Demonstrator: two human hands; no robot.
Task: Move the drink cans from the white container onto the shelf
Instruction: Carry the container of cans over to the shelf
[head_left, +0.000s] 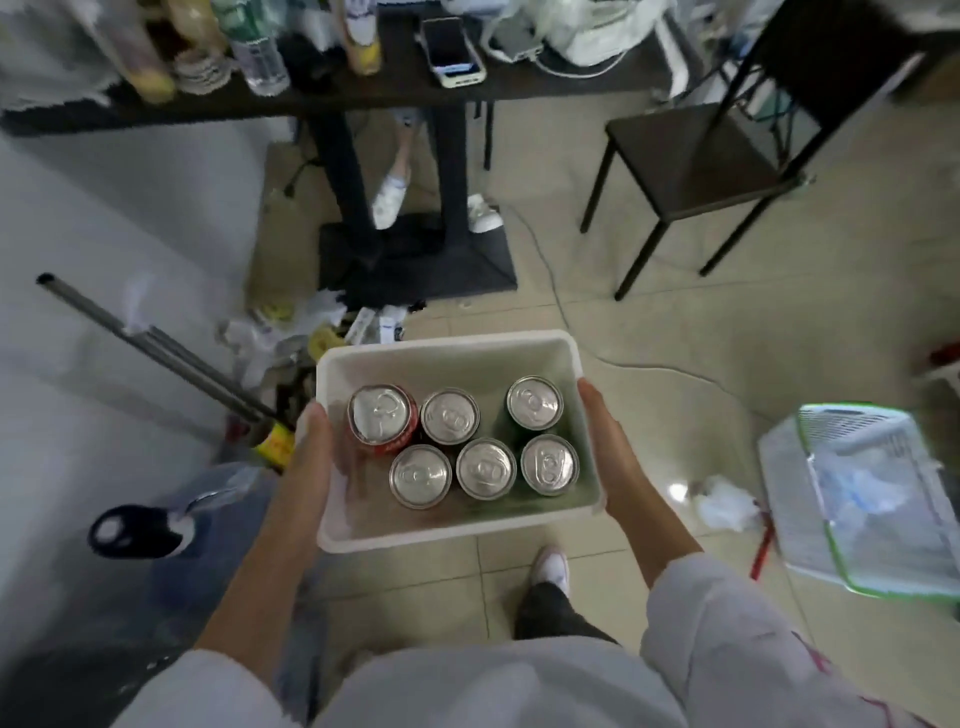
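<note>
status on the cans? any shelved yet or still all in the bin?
Done: nothing shelved as far as this view shows; no shelf is visible. In hand: the left hand and right hand grip opposite sides of the white container, carried above the tiled floor. Left: all six cans stand upright inside, one red can plus five others, every one yet to be moved.
</note>
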